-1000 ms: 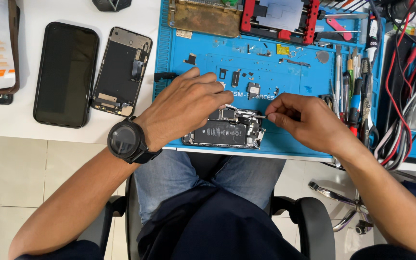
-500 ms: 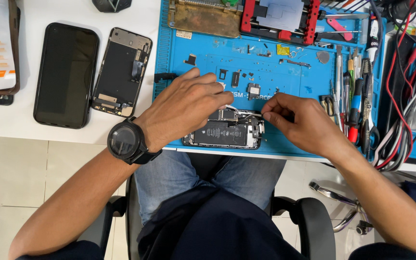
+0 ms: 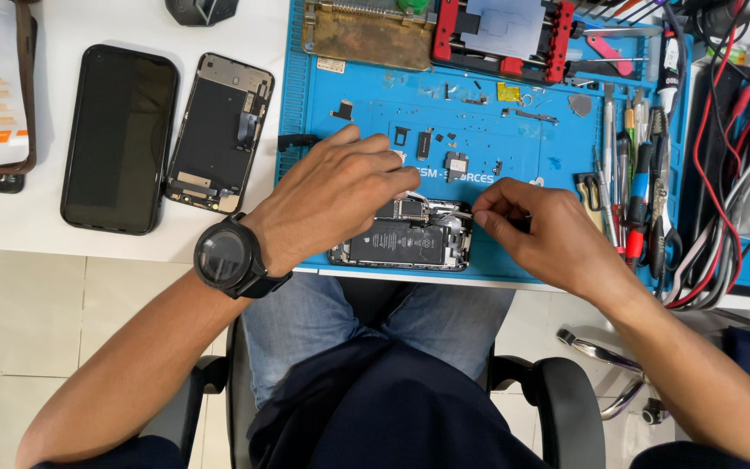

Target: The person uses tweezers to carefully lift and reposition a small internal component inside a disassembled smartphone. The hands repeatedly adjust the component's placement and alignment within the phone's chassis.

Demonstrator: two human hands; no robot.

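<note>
two bare hands work over one opened black smartphone with its battery and inner parts showing, which lies at the near edge of the blue rubber work mat, in front of the person. the right hand has thumb and first fingers pressed together on a thin metal tool, probably tweezers; its tip points left and reaches the upper right part of the open phone. how exactly the tool is held i cannot tell, because the fingers cover it. the left hand lies with fingers bent on the upper left part of the same phone and presses on it; it pinches nothing that i can see. on the left wrist sits a round black wristwatch.

on the mat above the hands lie many small dark phone parts and screws. at the far edge of the mat there is a worn brown metal plate and beside it a red and black clamp fixture. to the right of the right hand a row of screwdrivers and tweezers lies on the mat, and further right a bundle of red, black and grey cables.

on the white table to the left of the mat lie a black phone screen, face up, and just beside it an empty phone frame with grey inside.
</note>
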